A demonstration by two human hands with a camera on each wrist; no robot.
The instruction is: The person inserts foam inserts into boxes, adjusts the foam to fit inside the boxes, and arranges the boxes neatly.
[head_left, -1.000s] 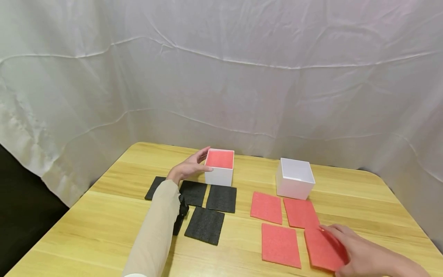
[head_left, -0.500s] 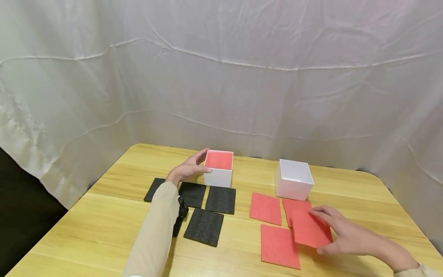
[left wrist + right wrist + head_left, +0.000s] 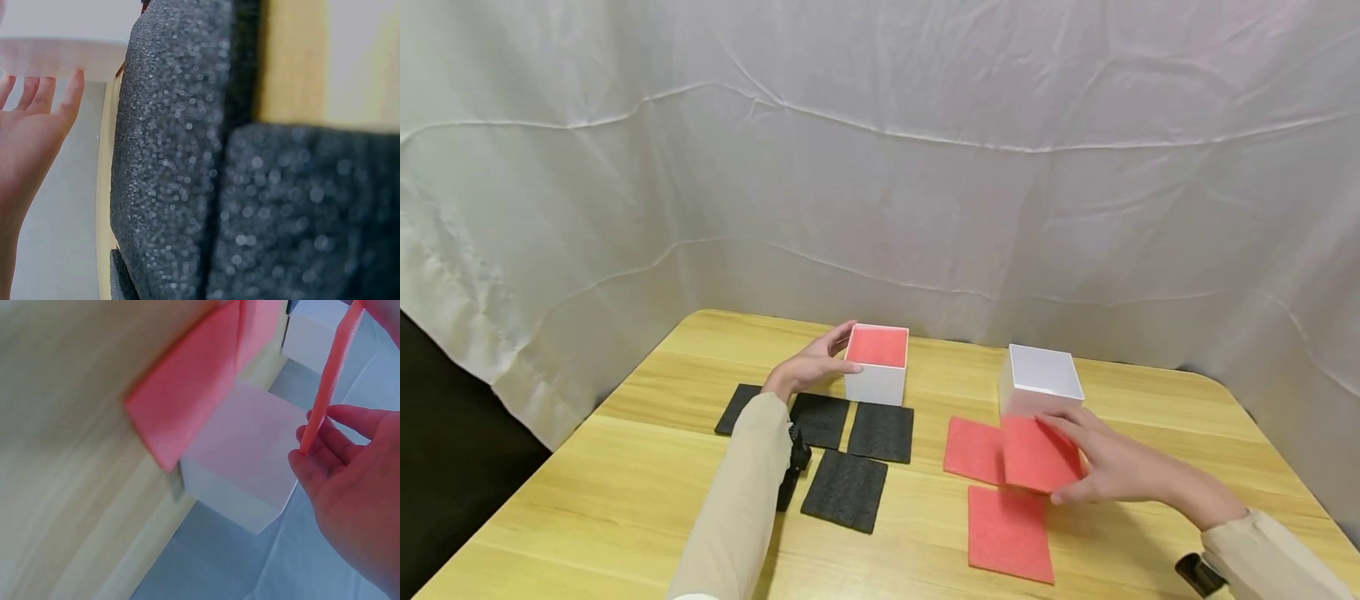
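Observation:
My right hand [image 3: 1073,460] pinches a red foam sheet [image 3: 1033,454], thumb beneath and fingers on top, and holds it tilted above the table just in front of the empty right white box [image 3: 1041,392]. In the right wrist view the sheet [image 3: 329,378] shows edge-on over my fingers [image 3: 325,450], with that box [image 3: 244,456] behind it. My left hand [image 3: 848,346] rests with straight fingers against the left side of the left white box [image 3: 874,382], which holds red foam [image 3: 877,345]. The left wrist view shows that palm [image 3: 28,131] beside black foam [image 3: 181,156].
Two more red sheets [image 3: 973,450] [image 3: 1009,533] lie flat on the wooden table [image 3: 625,500]; a third may be hidden under the lifted one. Several black foam sheets [image 3: 844,489] lie in front of the left box. A white cloth backdrop [image 3: 880,167] closes off the far side.
My right hand picked the red sheet up from the front right of the table and carried it left and away from me, toward the right white box. The left hand stayed put.

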